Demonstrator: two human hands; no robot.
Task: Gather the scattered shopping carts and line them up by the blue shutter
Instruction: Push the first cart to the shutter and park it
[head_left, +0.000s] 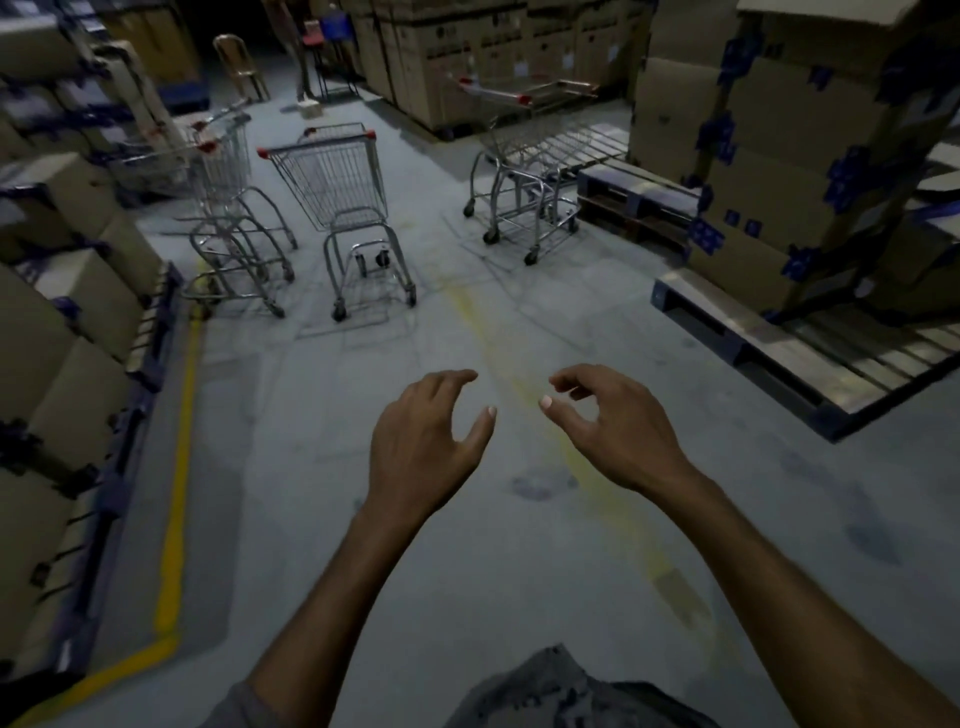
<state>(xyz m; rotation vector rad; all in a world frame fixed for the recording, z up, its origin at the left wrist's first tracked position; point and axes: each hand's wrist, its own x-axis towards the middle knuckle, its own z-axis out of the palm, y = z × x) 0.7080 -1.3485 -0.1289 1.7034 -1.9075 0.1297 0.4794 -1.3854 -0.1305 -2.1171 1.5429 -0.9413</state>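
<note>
Several steel shopping carts with red handle caps stand ahead on the grey floor. A single cart (340, 187) is in the middle, its basket facing me. To its left stand nested carts (228, 171) beside the boxes. Further right, another nested group of carts (524, 156) stands near a pallet. My left hand (423, 447) and my right hand (613, 426) reach forward over bare floor, fingers curled and apart, holding nothing. Both hands are well short of any cart. No blue shutter is in view.
Stacked cardboard boxes (67, 332) line the left, behind a yellow floor line (179, 467). Tall boxes on a wooden pallet (779, 353) stand at the right, with a low pallet (634, 202) beyond. More boxes, a plastic chair (239, 65) and a standing person (304, 57) are at the back.
</note>
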